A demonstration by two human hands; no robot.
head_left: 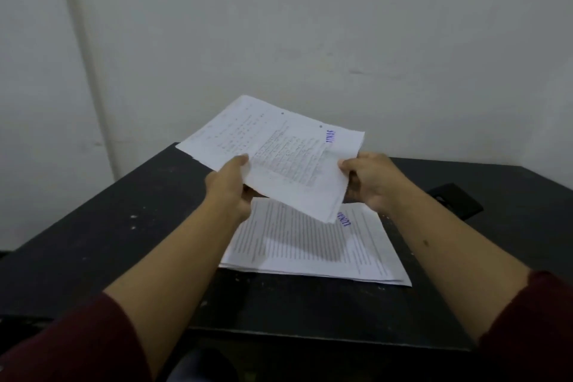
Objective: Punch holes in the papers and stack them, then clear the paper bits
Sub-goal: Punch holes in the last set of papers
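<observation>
Papers come in two lots: a flat stack (313, 245) lies at lower centre on the black table (93, 245), its long axis running left to right. Just above it a held sheaf (279, 149) hangs tilted, two punched holes along its far edge. The left hand (231, 187) grips its near-left edge and the right hand (369, 178) pinches its right edge; both seem equally near the stack. Setting it down looks like a short drop. Beyond the right hand lies a dark flat object (455, 200).
</observation>
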